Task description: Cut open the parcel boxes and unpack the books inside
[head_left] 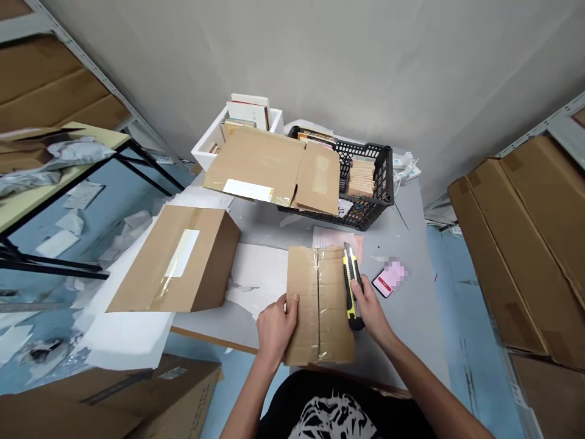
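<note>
In front of me lies a taped cardboard box [301, 323], with a seam running down its middle between strips of clear tape. My left hand [276, 323] grips the left edge of this box, thumb on top. A yellow and black utility knife [351, 286] is in my right hand [369, 305], its blade end pointing away from me. The knife lies along the right edge of the box; whether it touches the cardboard I cannot tell. To the left sits a larger closed cardboard box [150, 256] with a white label.
Behind, a flattened cardboard piece [260, 158] rests across a white bin [208, 143] and a black crate [386, 177] holding books and cards. A phone [382, 283] lies on the grey table [411, 341] at right. Large cartons [507, 244] stand to the right.
</note>
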`<state>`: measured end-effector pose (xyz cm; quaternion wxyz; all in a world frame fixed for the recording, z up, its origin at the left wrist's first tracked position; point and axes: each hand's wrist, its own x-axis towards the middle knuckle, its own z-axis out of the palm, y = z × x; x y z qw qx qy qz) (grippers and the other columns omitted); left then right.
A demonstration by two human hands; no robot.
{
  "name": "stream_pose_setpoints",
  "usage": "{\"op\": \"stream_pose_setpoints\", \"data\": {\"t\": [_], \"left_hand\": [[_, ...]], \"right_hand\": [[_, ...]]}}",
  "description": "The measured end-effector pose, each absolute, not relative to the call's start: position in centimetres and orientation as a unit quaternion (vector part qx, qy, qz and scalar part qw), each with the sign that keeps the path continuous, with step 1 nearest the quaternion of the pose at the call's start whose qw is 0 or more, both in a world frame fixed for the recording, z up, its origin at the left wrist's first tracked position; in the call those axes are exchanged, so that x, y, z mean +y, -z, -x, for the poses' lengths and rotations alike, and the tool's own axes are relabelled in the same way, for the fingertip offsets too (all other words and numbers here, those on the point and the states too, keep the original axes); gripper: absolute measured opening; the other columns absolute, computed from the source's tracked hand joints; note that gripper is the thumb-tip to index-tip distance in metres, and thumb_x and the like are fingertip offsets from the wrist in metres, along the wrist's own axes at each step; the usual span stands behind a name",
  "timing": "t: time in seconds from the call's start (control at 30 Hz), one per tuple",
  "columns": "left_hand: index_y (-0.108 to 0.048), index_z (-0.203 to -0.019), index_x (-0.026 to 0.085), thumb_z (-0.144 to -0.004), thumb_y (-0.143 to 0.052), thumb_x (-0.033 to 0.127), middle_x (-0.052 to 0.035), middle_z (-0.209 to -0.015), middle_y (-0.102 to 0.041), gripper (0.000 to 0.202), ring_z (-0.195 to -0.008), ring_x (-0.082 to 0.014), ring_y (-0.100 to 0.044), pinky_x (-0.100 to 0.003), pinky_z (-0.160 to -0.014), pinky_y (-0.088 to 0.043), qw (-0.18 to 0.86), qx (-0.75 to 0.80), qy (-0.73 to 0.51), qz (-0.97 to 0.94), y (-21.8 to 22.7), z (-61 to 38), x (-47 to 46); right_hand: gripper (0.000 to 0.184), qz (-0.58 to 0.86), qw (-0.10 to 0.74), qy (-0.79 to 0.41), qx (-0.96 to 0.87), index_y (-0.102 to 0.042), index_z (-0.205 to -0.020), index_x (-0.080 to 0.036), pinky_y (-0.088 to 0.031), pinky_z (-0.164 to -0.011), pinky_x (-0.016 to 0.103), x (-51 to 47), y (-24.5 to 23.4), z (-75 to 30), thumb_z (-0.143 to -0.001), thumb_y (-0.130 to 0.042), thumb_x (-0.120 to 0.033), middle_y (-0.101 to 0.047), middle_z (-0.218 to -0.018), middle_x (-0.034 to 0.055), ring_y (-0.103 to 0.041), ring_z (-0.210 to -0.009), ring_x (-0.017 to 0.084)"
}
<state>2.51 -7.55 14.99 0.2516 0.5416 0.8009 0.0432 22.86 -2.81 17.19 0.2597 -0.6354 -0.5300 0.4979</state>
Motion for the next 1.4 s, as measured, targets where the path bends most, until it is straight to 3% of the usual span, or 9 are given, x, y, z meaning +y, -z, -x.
{"op": "stream_pose_setpoints", "data": {"t": [0.1,0.23,0.37,0.43,0.5,0.63,0.8,0.97,1.4], "left_hand": [[-0.063,-0.115,0.02,-0.094,-0.029,0.049,-0.0071,-0.07,-0.07,0.049,-0.074,-0.0252,-0.067,-0.031,-0.066,-0.04,0.27,0.813,-0.088,-0.508,-14.8,-2.1,-7.6],[-0.05,-0.127,0.014,-0.092,-0.037,0.046,-0.0134,-0.101,-0.069,0.05,-0.09,-0.0274,-0.066,-0.035,-0.072,-0.046,0.285,0.815,-0.142,-0.485,-12.6,-2.3,-7.3],[-0.033,-0.141,0.014,-0.092,-0.035,0.044,-0.016,-0.137,-0.049,0.057,-0.124,-0.0292,-0.048,-0.043,-0.091,-0.046,0.283,0.803,-0.255,-0.458,-9.9,-3.5,-7.6],[-0.021,-0.147,0.014,-0.094,-0.032,0.041,-0.0154,-0.148,-0.036,0.061,-0.134,-0.0275,-0.037,-0.045,-0.102,-0.041,0.295,0.79,-0.307,-0.441,-8.8,-4.0,-7.8],[-0.014,-0.149,0.014,-0.095,-0.03,0.038,-0.014,-0.154,-0.026,0.061,-0.14,-0.0249,-0.028,-0.044,-0.11,-0.034,0.313,0.773,-0.343,-0.433,-8.0,-4.2,-7.8],[-0.015,-0.15,0.018,-0.096,-0.027,0.033,-0.0094,-0.157,-0.019,0.057,-0.144,-0.0215,-0.019,-0.044,-0.115,-0.027,0.34,0.743,-0.372,-0.441,-7.3,-4.1,-7.6],[-0.025,-0.147,0.024,-0.096,-0.027,0.032,-0.006,-0.157,-0.016,0.052,-0.141,-0.024,-0.025,-0.047,-0.11,-0.034,0.352,0.744,-0.362,-0.438,-7.5,-3.8,-7.4],[-0.022,-0.148,0.024,-0.096,-0.025,0.032,-0.0067,-0.158,-0.015,0.053,-0.141,-0.0237,-0.026,-0.045,-0.108,-0.037,0.356,0.745,-0.352,-0.441,-7.7,-3.5,-7.2],[-0.016,-0.15,0.029,-0.096,-0.022,0.033,-0.0041,-0.158,-0.013,0.054,-0.14,-0.025,-0.03,-0.043,-0.101,-0.045,0.343,0.767,-0.3,-0.452,-8.6,-3.8,-7.3]], "right_hand": [[0.036,0.614,0.214,-0.475,-0.593,-0.044,-0.101,-0.022,-0.048,-0.077,0.031,0.8,-17.3,-21.7,-0.092,-0.029,-0.053,-0.062,-0.094,0.0059,-0.059,-0.092,0.021],[0.031,0.618,0.148,-0.383,-0.671,-0.045,-0.102,-0.018,-0.045,-0.08,0.032,3.3,-17.0,-19.6,-0.093,-0.03,-0.043,-0.061,-0.104,0.0121,-0.059,-0.098,0.022],[0.032,0.633,0.058,-0.276,-0.721,-0.044,-0.112,-0.018,-0.044,-0.07,0.031,2.0,-18.5,-16.8,-0.096,-0.025,-0.038,-0.065,-0.096,0.0109,-0.063,-0.084,0.023],[0.032,0.64,-0.002,-0.261,-0.723,-0.043,-0.117,-0.017,-0.042,-0.064,0.029,1.3,-19.3,-15.2,-0.097,-0.025,-0.036,-0.066,-0.086,0.0087,-0.064,-0.074,0.023],[0.032,0.643,-0.028,-0.25,-0.723,-0.041,-0.121,-0.014,-0.042,-0.065,0.029,1.0,-19.4,-13.9,-0.097,-0.027,-0.031,-0.067,-0.091,0.0114,-0.065,-0.078,0.023],[0.038,0.626,-0.059,-0.209,-0.749,-0.033,-0.134,-0.012,-0.045,-0.071,0.029,1.2,-18.2,-12.3,-0.097,-0.025,-0.018,-0.063,-0.108,0.0154,-0.065,-0.089,0.022],[0.058,0.614,-0.146,-0.109,-0.768,-0.02,-0.147,-0.012,-0.049,-0.064,0.025,0.5,-16.9,-11.2,-0.09,-0.024,-0.001,-0.062,-0.107,0.0154,-0.068,-0.079,0.018],[0.059,0.614,-0.173,-0.052,-0.768,-0.02,-0.148,-0.013,-0.052,-0.059,0.021,-0.9,-16.3,-10.2,-0.09,-0.032,-0.005,-0.066,-0.09,0.0115,-0.068,-0.07,0.015],[0.059,0.608,-0.212,-0.039,-0.764,-0.032,-0.143,-0.007,-0.051,-0.058,0.021,-7.8,-17.4,-12.7,-0.085,-0.04,-0.001,-0.068,-0.075,0.009,-0.068,-0.067,0.016]]}}
